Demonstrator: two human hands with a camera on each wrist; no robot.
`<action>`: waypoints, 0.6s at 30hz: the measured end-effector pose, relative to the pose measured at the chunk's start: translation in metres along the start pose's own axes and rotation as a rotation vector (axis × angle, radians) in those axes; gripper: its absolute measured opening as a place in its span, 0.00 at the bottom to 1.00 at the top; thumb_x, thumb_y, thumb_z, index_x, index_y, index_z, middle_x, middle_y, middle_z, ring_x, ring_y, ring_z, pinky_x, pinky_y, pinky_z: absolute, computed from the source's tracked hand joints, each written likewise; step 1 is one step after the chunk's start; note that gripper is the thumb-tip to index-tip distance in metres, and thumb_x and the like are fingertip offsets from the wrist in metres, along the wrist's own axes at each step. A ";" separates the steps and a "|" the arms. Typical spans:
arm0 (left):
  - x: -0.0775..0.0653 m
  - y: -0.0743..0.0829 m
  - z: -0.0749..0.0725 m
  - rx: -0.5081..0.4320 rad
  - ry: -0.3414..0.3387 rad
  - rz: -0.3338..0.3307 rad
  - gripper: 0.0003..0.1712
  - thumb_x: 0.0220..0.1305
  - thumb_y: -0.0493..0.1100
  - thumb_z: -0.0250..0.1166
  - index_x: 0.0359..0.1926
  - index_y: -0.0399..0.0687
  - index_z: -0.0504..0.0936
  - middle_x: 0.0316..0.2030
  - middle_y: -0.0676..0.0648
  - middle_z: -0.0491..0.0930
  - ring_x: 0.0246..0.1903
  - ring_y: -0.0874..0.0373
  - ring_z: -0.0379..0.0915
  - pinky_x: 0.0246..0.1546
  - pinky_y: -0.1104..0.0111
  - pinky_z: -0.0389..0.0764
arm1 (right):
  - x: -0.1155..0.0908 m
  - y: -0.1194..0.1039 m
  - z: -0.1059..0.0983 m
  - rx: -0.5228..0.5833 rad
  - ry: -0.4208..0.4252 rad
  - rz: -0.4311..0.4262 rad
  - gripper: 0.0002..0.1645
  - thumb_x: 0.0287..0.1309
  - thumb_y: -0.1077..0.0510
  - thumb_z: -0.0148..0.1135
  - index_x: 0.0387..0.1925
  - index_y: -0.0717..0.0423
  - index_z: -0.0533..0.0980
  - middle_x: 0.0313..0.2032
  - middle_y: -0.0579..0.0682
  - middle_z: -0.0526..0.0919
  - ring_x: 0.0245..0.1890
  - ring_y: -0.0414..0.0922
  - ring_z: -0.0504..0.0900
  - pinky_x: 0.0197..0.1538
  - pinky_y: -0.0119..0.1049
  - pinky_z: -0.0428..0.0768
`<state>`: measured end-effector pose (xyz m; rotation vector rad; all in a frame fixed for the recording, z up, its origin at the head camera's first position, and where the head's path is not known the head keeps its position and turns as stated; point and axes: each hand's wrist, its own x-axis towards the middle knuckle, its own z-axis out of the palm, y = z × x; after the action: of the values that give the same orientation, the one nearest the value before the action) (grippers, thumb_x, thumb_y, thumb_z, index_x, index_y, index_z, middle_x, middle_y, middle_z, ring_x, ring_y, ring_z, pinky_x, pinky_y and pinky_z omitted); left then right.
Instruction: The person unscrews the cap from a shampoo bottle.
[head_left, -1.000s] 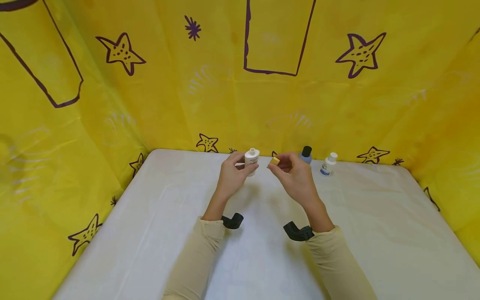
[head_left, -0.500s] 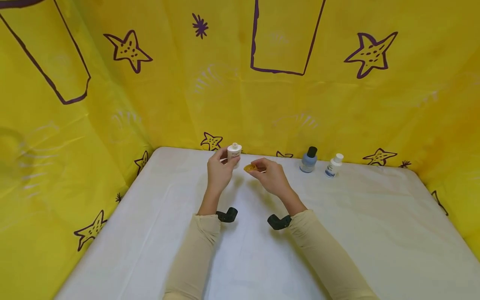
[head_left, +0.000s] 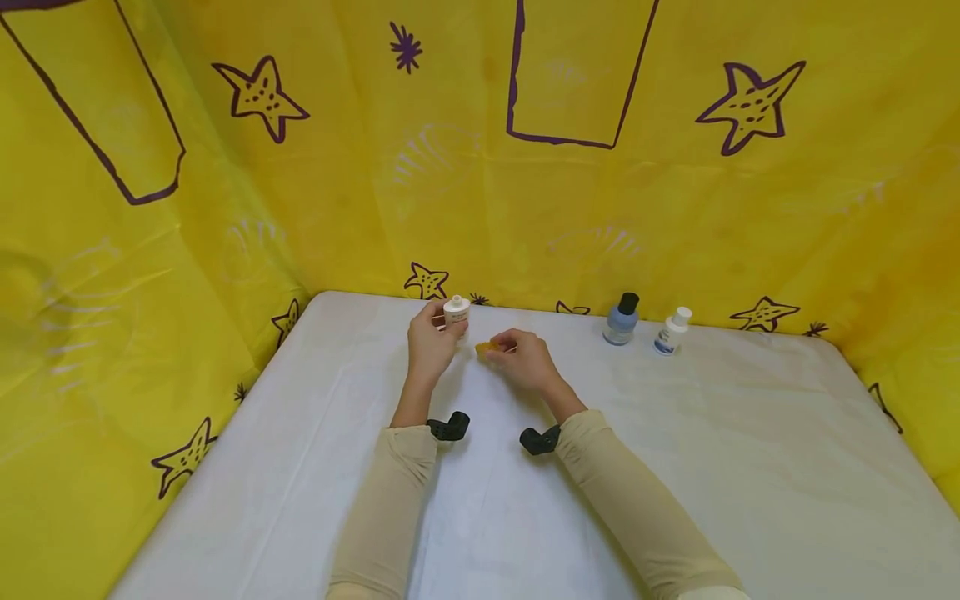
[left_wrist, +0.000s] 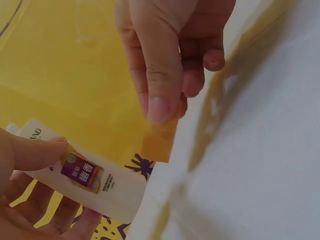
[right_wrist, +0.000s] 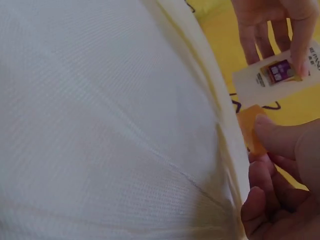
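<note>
My left hand (head_left: 431,343) holds a small white bottle (head_left: 457,312) upright above the back of the table, its narrow neck uncapped. In the left wrist view the bottle (left_wrist: 107,187) shows a purple and gold label, with the thumb across its front. To the right of it, my right hand (head_left: 529,363) pinches a yellow-orange bottle cap (head_left: 485,349) between thumb and fingers. In the right wrist view the cap (right_wrist: 251,129) is apart from the bottle and partly covered by the thumb. Inside the cap cannot be seen now.
A blue bottle with a black cap (head_left: 621,322) stands near the back edge, right of my hands. Beside it is a white bottle with a white cap (head_left: 671,332). A yellow curtain (head_left: 450,183) with purple drawings hangs behind the white-covered table (head_left: 750,442).
Both hands have moved left, carrying the bottle and the cap. The right hand has come away from in front of the blue bottle. The cap's tilt has changed.
</note>
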<state>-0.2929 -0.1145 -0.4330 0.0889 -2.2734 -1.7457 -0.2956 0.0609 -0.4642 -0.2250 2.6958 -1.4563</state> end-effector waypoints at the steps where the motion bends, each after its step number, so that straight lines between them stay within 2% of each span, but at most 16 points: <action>1: 0.000 -0.001 0.001 0.009 -0.010 -0.011 0.23 0.63 0.35 0.71 0.58 0.41 0.80 0.55 0.39 0.82 0.55 0.44 0.77 0.59 0.52 0.81 | 0.000 0.001 0.000 -0.014 -0.005 0.000 0.17 0.61 0.54 0.73 0.49 0.58 0.83 0.43 0.55 0.87 0.44 0.48 0.83 0.50 0.40 0.82; 7: -0.001 -0.003 0.002 0.030 -0.032 -0.051 0.24 0.62 0.34 0.70 0.60 0.41 0.79 0.56 0.38 0.81 0.57 0.44 0.76 0.59 0.52 0.81 | -0.003 0.004 0.003 -0.076 -0.035 -0.002 0.16 0.60 0.56 0.73 0.47 0.59 0.83 0.42 0.54 0.87 0.42 0.47 0.83 0.51 0.41 0.82; 11: 0.000 -0.006 0.002 0.040 -0.034 -0.058 0.24 0.63 0.33 0.69 0.61 0.41 0.79 0.57 0.38 0.81 0.58 0.43 0.76 0.60 0.52 0.81 | -0.004 0.004 0.002 -0.089 -0.060 -0.010 0.16 0.59 0.58 0.73 0.47 0.59 0.83 0.42 0.54 0.87 0.41 0.47 0.82 0.51 0.41 0.82; 18: 0.000 -0.010 0.002 0.078 -0.042 -0.113 0.27 0.65 0.35 0.69 0.64 0.42 0.76 0.58 0.38 0.80 0.58 0.44 0.75 0.58 0.52 0.82 | -0.004 0.002 0.001 -0.114 -0.098 0.002 0.16 0.60 0.57 0.73 0.48 0.59 0.82 0.40 0.54 0.85 0.40 0.46 0.79 0.49 0.38 0.80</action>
<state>-0.2947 -0.1155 -0.4432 0.2019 -2.4105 -1.7283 -0.2914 0.0620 -0.4668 -0.2913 2.7016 -1.2568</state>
